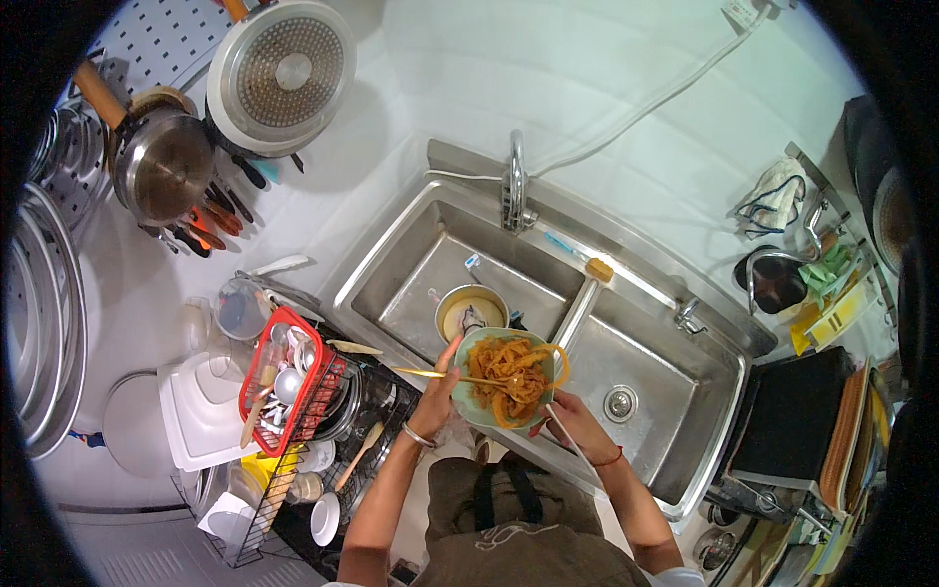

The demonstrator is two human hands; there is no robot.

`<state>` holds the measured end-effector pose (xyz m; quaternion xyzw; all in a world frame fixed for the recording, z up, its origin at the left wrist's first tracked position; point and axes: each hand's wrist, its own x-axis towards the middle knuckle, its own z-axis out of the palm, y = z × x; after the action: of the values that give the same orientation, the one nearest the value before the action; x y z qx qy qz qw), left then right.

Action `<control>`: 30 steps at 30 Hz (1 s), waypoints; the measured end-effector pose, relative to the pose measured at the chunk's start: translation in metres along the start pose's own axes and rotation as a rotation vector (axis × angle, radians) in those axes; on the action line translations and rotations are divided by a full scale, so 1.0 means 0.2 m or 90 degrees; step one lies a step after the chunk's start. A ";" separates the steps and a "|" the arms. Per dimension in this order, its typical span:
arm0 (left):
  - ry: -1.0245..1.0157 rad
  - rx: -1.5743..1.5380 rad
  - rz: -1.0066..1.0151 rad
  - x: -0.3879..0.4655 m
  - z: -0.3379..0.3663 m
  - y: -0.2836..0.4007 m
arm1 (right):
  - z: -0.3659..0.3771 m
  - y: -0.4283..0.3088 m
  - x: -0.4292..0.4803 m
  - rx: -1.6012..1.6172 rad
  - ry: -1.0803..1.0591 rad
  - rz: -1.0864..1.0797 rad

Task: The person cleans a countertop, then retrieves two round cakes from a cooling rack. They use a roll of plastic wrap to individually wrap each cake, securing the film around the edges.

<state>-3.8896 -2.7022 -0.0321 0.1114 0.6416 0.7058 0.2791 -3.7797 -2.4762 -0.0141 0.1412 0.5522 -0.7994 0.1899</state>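
Both hands hold a pale green bowl (463, 411) over the front edge of the sink. Orange-brown peels or strips (506, 367) fill it, and one loop hangs over its right side. My left hand (438, 392) grips the bowl's left side, with a gold-coloured utensil handle (418, 372) under the thumb, reaching into the strips. At the bowl's lower right is my right hand (576, 422), its fingers partly hidden; a thin white stick or cord (572, 439) passes by it. Just beyond the bowl, a round pot (442, 317) with cloudy yellowish liquid stands in the left basin.
The double steel sink (469, 227) has a faucet (516, 191) behind it and a sponge (599, 269) on its ledge. To the left are a red basket (246, 396) of utensils and a wire rack (275, 499). Pans (165, 169) hang upper left; a black appliance (788, 418) stands right.
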 end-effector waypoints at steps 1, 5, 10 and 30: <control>0.003 -0.026 -0.005 -0.01 0.00 0.00 | 0.01 -0.01 0.01 -0.006 0.006 0.001; 0.105 -0.052 0.045 -0.07 -0.08 -0.07 | 0.05 -0.05 0.08 -0.012 0.065 -0.022; 0.264 -0.045 0.069 -0.24 -0.07 0.05 | -0.26 0.24 0.33 -0.032 0.199 0.029; 0.612 -0.004 0.114 -1.07 0.38 -0.46 | 0.03 0.39 0.05 -0.142 -0.082 -0.037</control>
<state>-3.6514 -2.7512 -0.0664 -0.1731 0.6833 0.7007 -0.1103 -3.7525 -2.5080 -0.0798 0.0514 0.6280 -0.7457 0.2166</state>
